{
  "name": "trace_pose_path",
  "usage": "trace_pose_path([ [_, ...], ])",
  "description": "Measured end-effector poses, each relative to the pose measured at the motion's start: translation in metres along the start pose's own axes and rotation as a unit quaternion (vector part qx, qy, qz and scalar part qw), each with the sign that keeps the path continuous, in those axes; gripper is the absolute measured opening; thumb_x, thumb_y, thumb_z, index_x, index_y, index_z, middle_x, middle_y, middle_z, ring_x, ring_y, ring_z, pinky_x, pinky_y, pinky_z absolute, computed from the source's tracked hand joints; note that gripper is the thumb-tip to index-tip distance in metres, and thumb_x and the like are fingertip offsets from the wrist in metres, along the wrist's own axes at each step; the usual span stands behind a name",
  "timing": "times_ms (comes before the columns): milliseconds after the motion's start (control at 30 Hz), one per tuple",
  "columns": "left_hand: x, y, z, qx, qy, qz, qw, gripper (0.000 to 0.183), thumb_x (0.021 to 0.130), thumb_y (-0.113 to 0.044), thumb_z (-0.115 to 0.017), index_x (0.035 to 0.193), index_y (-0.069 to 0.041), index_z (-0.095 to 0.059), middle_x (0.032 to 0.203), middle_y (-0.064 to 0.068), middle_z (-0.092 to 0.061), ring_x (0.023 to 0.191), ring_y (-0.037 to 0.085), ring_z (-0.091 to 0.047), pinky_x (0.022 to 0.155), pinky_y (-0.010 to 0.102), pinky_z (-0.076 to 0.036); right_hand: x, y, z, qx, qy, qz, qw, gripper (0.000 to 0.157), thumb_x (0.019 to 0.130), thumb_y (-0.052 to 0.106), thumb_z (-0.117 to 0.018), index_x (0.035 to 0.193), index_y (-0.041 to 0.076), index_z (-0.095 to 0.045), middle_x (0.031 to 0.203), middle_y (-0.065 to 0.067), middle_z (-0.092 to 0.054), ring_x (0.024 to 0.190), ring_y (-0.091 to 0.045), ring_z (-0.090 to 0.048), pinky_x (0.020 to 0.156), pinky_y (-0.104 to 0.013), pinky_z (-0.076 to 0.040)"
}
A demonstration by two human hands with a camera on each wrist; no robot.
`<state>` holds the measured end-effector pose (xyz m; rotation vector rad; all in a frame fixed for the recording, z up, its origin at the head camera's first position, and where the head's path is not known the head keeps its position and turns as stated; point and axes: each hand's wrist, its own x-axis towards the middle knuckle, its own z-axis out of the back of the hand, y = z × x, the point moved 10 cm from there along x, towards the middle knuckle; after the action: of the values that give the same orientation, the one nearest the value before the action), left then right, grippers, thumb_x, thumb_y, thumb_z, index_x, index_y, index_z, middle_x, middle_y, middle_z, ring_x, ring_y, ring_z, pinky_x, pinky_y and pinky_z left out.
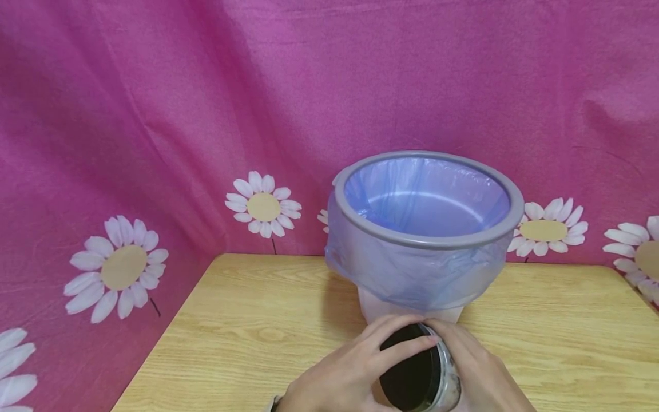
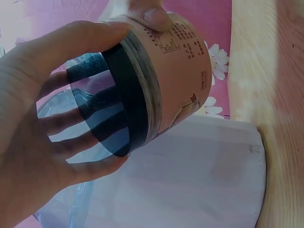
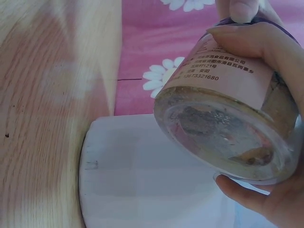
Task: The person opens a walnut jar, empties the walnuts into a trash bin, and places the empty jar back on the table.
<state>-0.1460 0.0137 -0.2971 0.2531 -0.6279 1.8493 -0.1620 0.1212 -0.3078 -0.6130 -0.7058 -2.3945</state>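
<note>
Both hands hold a clear plastic jar [image 3: 209,123] with a dark lid [image 1: 412,372] and a printed label [image 2: 183,66]. It is tilted on its side in front of the bin. My left hand [image 1: 350,366] grips the lid, its thumb and fingers spread around the edge. The right hand [image 1: 476,366] is wrapped round the jar's body, as the right wrist view shows. Through the clear base, dark and brownish matter is visible inside.
A white bin [image 2: 209,171] with a grey rim ring [image 1: 427,240] and a blue bag liner [image 1: 412,280] stands on the wooden table [image 1: 242,320], just beyond the hands. Behind it hangs a pink cloth [image 1: 288,103] with white daisies.
</note>
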Motion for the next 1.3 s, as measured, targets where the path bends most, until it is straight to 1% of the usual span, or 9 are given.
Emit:
trace_pose_path([
  [433,-0.0011,0.0025,0.0045,0.012,-0.027,0.018,0.9994,0.094,0.073,-0.04,-0.083,0.15,-0.02,-0.032,0.15,0.001,-0.03,0.137,0.013,-0.029,0.111,0.025,-0.028,-0.0018,0.0034,0.0011,-0.01,-0.015,0.032,0.999,0.112,0.046,0.07,-0.085,0.137,0.014,-0.048,0.126,0.004,-0.054,0.104,-0.011,-0.054,0.072,-0.039,-0.055],
  [600,0.0009,-0.0021,0.0042,0.02,-0.013,0.006,0.9997,0.097,0.075,-0.042,-0.081,0.152,-0.02,-0.027,0.153,0.0,-0.024,0.139,0.013,-0.025,0.112,0.026,-0.027,-0.0012,-0.0003,0.002,-0.004,-0.01,0.017,1.0,0.114,0.046,0.07,-0.085,0.139,0.016,-0.047,0.126,0.005,-0.054,0.104,-0.012,-0.054,0.074,-0.041,-0.055],
  [733,0.0013,-0.004,0.0031,0.004,-0.005,-0.002,1.0,0.093,0.077,-0.039,-0.08,0.152,-0.021,-0.028,0.155,-0.001,-0.021,0.14,0.013,-0.022,0.112,0.026,-0.025,-0.001,-0.001,0.0035,-0.005,-0.012,0.013,1.0,0.114,0.045,0.07,-0.085,0.138,0.016,-0.047,0.124,0.004,-0.055,0.103,-0.013,-0.055,0.075,-0.042,-0.055],
  [967,-0.0009,0.0011,0.0027,0.021,-0.02,0.018,0.9994,0.092,0.075,-0.041,-0.081,0.15,-0.022,-0.032,0.152,0.0,-0.027,0.138,0.013,-0.026,0.111,0.025,-0.027,-0.0013,0.0012,0.0035,-0.005,-0.018,0.023,1.0,0.113,0.045,0.069,-0.085,0.137,0.015,-0.049,0.124,0.006,-0.054,0.103,-0.01,-0.054,0.074,-0.039,-0.055],
  [1000,-0.0011,0.0015,0.0029,0.023,-0.024,0.02,0.9993,0.092,0.075,-0.041,-0.082,0.15,-0.022,-0.033,0.151,0.0,-0.028,0.138,0.013,-0.027,0.111,0.025,-0.027,-0.0015,0.0018,0.0036,-0.007,-0.021,0.028,0.999,0.113,0.045,0.069,-0.085,0.137,0.014,-0.049,0.124,0.005,-0.054,0.103,-0.01,-0.054,0.075,-0.034,-0.055],
  [1067,-0.0014,0.0013,0.004,0.033,-0.032,0.018,0.9988,0.091,0.074,-0.041,-0.082,0.149,-0.022,-0.034,0.15,0.001,-0.03,0.137,0.014,-0.029,0.111,0.025,-0.028,-0.002,0.0026,0.0035,-0.009,-0.024,0.036,0.999,0.113,0.046,0.069,-0.085,0.137,0.013,-0.049,0.125,0.004,-0.054,0.103,-0.01,-0.054,0.075,-0.033,-0.055],
  [1200,-0.001,0.0011,0.0052,0.03,-0.036,0.02,0.9987,0.092,0.074,-0.04,-0.082,0.149,-0.021,-0.034,0.15,0.001,-0.031,0.136,0.015,-0.031,0.111,0.025,-0.028,-0.0017,0.0023,0.0027,-0.009,-0.021,0.036,0.999,0.112,0.047,0.068,-0.085,0.138,0.014,-0.048,0.126,0.004,-0.054,0.104,-0.01,-0.054,0.075,-0.034,-0.054],
  [1233,-0.0008,0.0008,0.0052,0.032,-0.035,0.018,0.9987,0.092,0.074,-0.041,-0.082,0.149,-0.021,-0.034,0.15,0.001,-0.03,0.136,0.015,-0.03,0.111,0.025,-0.028,-0.0013,0.0021,0.0026,-0.007,-0.018,0.033,0.999,0.112,0.046,0.068,-0.085,0.138,0.015,-0.048,0.126,0.004,-0.054,0.104,-0.01,-0.054,0.073,-0.039,-0.055],
  [1300,-0.0003,0.0009,0.0041,0.024,-0.028,0.018,0.9991,0.092,0.074,-0.041,-0.082,0.15,-0.022,-0.033,0.151,0.001,-0.028,0.137,0.015,-0.028,0.111,0.026,-0.027,-0.0007,0.0018,0.0027,-0.004,-0.016,0.028,0.999,0.113,0.046,0.068,-0.086,0.138,0.015,-0.048,0.125,0.004,-0.054,0.103,-0.011,-0.054,0.074,-0.039,-0.055],
])
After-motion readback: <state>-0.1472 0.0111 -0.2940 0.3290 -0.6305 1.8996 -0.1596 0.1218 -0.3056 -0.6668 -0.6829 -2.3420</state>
